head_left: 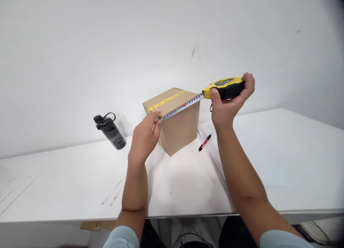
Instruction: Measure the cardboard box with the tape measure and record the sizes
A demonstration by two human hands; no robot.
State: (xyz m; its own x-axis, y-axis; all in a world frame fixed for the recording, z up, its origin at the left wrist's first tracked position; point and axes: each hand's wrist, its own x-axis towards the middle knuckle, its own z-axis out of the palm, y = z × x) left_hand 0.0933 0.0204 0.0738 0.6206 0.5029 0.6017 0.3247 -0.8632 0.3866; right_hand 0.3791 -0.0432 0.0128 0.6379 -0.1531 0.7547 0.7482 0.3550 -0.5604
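A brown cardboard box sealed with yellow tape stands on the white table. My right hand grips a yellow and black tape measure held above and to the right of the box. Its white blade runs down-left along the box's top edge. My left hand pinches the blade's end at the box's near top corner.
A dark grey water bottle with a carry loop stands left of the box. A red and black pen lies on a sheet of paper just right of the box. A white wall rises behind the table.
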